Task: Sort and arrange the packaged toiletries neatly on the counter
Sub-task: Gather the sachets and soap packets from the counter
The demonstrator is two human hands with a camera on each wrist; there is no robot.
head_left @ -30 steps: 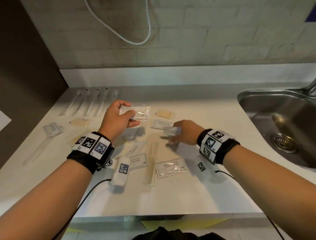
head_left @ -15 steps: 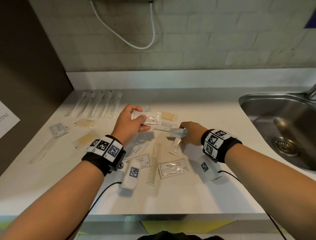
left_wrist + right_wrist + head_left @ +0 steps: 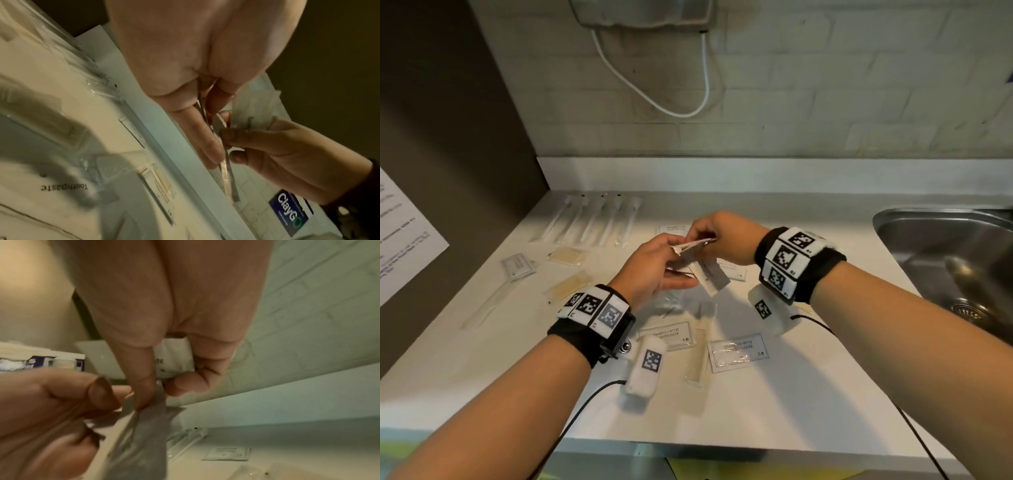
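Both hands meet above the middle of the white counter [image 3: 774,404]. My left hand [image 3: 654,270] pinches a thin clear packet [image 3: 693,245] between thumb and fingers. My right hand [image 3: 719,236] pinches a small toothpaste sachet [image 3: 710,275] that hangs down against that packet. The left wrist view shows the packets edge-on [image 3: 228,162] between the fingers of my left hand [image 3: 195,129] and right hand [image 3: 267,146]. In the right wrist view my right hand [image 3: 152,386] grips the grey-looking sachet [image 3: 144,443] and a white one [image 3: 174,360], beside my left hand [image 3: 51,402].
Two shampoo sachets [image 3: 667,334] [image 3: 738,351] and a wrapped comb [image 3: 698,356] lie near the front. Several wrapped toothbrushes [image 3: 592,219] line the back left, with tan packets [image 3: 566,255] and a small sachet [image 3: 517,265] nearby. A steel sink [image 3: 945,246] is at the right.
My right hand lifted its sachet off the counter and moved left and back to meet my left hand. The two packets now touch.
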